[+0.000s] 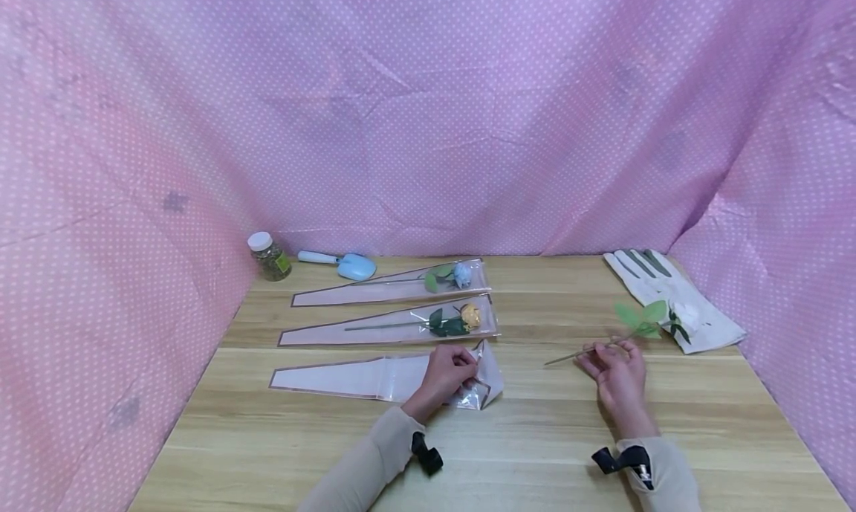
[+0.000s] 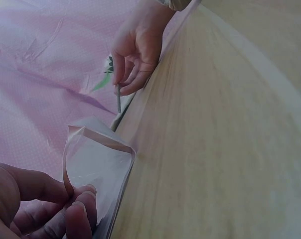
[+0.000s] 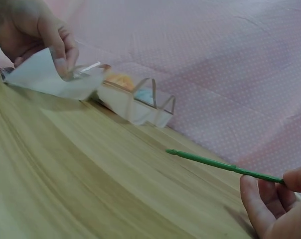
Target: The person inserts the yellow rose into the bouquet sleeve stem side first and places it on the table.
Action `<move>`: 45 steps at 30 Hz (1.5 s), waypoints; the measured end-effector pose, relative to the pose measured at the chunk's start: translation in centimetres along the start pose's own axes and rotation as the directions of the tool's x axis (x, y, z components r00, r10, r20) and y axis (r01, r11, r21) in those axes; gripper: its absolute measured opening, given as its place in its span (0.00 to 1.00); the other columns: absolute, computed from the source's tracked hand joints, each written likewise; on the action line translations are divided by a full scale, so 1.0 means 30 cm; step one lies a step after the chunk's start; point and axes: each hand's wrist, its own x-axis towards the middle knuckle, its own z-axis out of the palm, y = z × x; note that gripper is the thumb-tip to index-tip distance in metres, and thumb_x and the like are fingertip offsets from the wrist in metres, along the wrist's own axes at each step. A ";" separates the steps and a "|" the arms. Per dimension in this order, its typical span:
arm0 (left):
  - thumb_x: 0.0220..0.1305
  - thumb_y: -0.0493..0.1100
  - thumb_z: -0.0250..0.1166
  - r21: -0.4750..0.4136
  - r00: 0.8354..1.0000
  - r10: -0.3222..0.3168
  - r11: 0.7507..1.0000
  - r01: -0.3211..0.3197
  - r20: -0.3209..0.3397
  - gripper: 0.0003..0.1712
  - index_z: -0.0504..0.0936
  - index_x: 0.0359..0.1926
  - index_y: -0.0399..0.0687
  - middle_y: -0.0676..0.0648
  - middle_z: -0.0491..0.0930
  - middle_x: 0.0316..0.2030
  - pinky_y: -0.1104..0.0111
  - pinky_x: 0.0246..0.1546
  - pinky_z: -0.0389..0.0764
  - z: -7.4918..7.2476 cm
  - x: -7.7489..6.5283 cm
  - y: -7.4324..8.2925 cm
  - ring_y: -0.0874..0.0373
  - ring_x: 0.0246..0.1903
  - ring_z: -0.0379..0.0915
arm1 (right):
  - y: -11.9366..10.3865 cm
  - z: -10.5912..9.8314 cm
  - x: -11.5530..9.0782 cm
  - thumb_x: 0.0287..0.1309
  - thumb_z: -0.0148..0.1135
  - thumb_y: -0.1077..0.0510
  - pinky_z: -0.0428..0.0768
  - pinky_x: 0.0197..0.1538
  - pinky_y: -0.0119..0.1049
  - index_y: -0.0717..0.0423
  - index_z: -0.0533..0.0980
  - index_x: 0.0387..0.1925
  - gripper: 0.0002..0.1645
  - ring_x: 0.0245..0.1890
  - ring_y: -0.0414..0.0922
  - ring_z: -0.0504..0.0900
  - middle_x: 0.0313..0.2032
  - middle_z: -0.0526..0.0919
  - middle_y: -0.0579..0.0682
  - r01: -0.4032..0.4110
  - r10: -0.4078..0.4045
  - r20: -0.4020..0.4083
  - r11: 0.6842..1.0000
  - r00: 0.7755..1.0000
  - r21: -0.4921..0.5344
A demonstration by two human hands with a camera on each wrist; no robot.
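Note:
My left hand [image 1: 449, 374] pinches the upper edge of a clear-fronted flower sleeve [image 1: 328, 378], the nearest of three on the table. In the left wrist view, that sleeve's mouth [image 2: 98, 157] gapes beside the fingers. My right hand [image 1: 618, 378] holds a white artificial rose [image 1: 683, 319] by its stem, pinched between thumb and fingers above the table. The bloom points right, and the green stem [image 3: 205, 160] end points left toward the sleeve, apart from it. Farther back, one sleeve holds a yellow rose [image 1: 471, 316] and another a blue rose [image 1: 462, 275].
A white-capped jar [image 1: 270, 259] stands at the back left, beside a light blue hand trowel [image 1: 357, 267]. White gloves [image 1: 709, 322] with dark green markings lie at the back right, behind the white rose. Pink dotted cloth [image 1: 468, 125] encloses the wooden table [image 1: 535, 452].

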 end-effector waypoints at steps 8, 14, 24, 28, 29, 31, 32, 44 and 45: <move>0.57 0.32 0.66 -0.003 1.000 0.001 1.000 -0.001 0.001 0.02 0.84 0.31 0.34 0.50 0.81 0.17 0.76 0.11 0.68 0.003 0.001 -0.004 0.64 0.13 0.70 | 0.026 0.020 -0.035 0.67 0.51 0.72 0.89 0.39 0.44 0.53 0.61 0.47 0.16 0.31 0.46 0.87 0.27 0.84 0.53 -0.002 0.004 -0.059 1.000 0.998 0.031; 0.57 0.32 0.66 0.003 1.000 0.001 1.000 -0.001 0.002 0.03 0.83 0.30 0.34 0.49 0.81 0.18 0.76 0.12 0.68 0.001 0.001 -0.003 0.64 0.13 0.70 | 0.059 0.045 -0.059 0.69 0.52 0.68 0.89 0.37 0.45 0.53 0.62 0.45 0.11 0.30 0.46 0.86 0.27 0.85 0.53 0.014 -0.010 -0.052 0.997 0.999 0.073; 0.56 0.31 0.65 -0.004 1.000 0.005 1.000 -0.005 0.004 0.02 0.84 0.31 0.34 0.50 0.80 0.17 0.76 0.11 0.68 -0.003 0.001 -0.004 0.64 0.13 0.70 | 0.101 0.114 -0.096 0.71 0.53 0.63 0.89 0.36 0.43 0.55 0.65 0.44 0.06 0.30 0.46 0.87 0.27 0.85 0.52 0.024 -0.021 -0.052 0.997 0.998 0.075; 0.57 0.31 0.65 -0.006 1.000 0.004 1.000 -0.004 0.006 0.02 0.84 0.31 0.35 0.50 0.81 0.17 0.76 0.12 0.69 -0.002 0.001 -0.004 0.64 0.13 0.70 | 0.112 0.138 -0.107 0.72 0.50 0.64 0.89 0.38 0.42 0.55 0.65 0.43 0.03 0.31 0.44 0.87 0.28 0.84 0.50 0.051 -0.050 -0.027 0.998 0.998 0.044; 0.57 0.31 0.65 -0.003 1.000 0.003 1.000 -0.003 0.006 0.02 0.84 0.31 0.35 0.50 0.81 0.17 0.76 0.12 0.69 -0.001 0.001 -0.003 0.64 0.13 0.70 | 0.114 0.143 -0.110 0.72 0.50 0.64 0.89 0.39 0.42 0.55 0.65 0.42 0.03 0.32 0.44 0.87 0.29 0.84 0.50 0.061 -0.061 -0.010 0.997 0.998 0.037; 0.57 0.31 0.65 0.001 1.000 -0.002 1.000 0.002 0.007 0.02 0.84 0.31 0.37 0.51 0.81 0.18 0.76 0.12 0.69 -0.001 0.001 -0.002 0.65 0.14 0.70 | 0.119 0.155 -0.116 0.72 0.49 0.65 0.89 0.39 0.42 0.55 0.66 0.41 0.03 0.33 0.44 0.87 0.29 0.83 0.50 0.082 -0.083 0.023 0.996 0.996 0.044; 0.58 0.32 0.65 0.003 1.000 -0.005 1.000 0.005 0.006 0.02 0.84 0.31 0.37 0.51 0.80 0.18 0.76 0.12 0.69 -0.002 0.000 0.000 0.65 0.14 0.70 | 0.121 0.160 -0.118 0.72 0.49 0.66 0.89 0.40 0.42 0.55 0.66 0.40 0.04 0.33 0.44 0.87 0.30 0.83 0.50 0.094 -0.096 0.046 0.994 0.994 0.048; 0.56 0.31 0.65 -0.022 1.000 0.016 1.000 -0.016 0.008 0.03 0.84 0.32 0.33 0.52 0.80 0.16 0.76 0.11 0.68 -0.002 -0.001 -0.003 0.65 0.13 0.70 | 0.158 0.236 -0.127 0.71 0.50 0.67 0.89 0.39 0.42 0.57 0.68 0.42 0.03 0.34 0.45 0.87 0.31 0.83 0.49 0.127 -0.125 0.080 0.992 0.989 -0.027; 0.57 0.31 0.66 -0.025 1.000 0.017 1.000 -0.016 0.008 0.03 0.84 0.32 0.34 0.52 0.80 0.16 0.77 0.11 0.68 -0.003 -0.002 -0.002 0.65 0.13 0.70 | 0.164 0.239 -0.127 0.71 0.50 0.67 0.89 0.39 0.41 0.57 0.68 0.42 0.03 0.33 0.45 0.87 0.30 0.83 0.49 0.136 -0.132 0.081 0.990 0.988 -0.044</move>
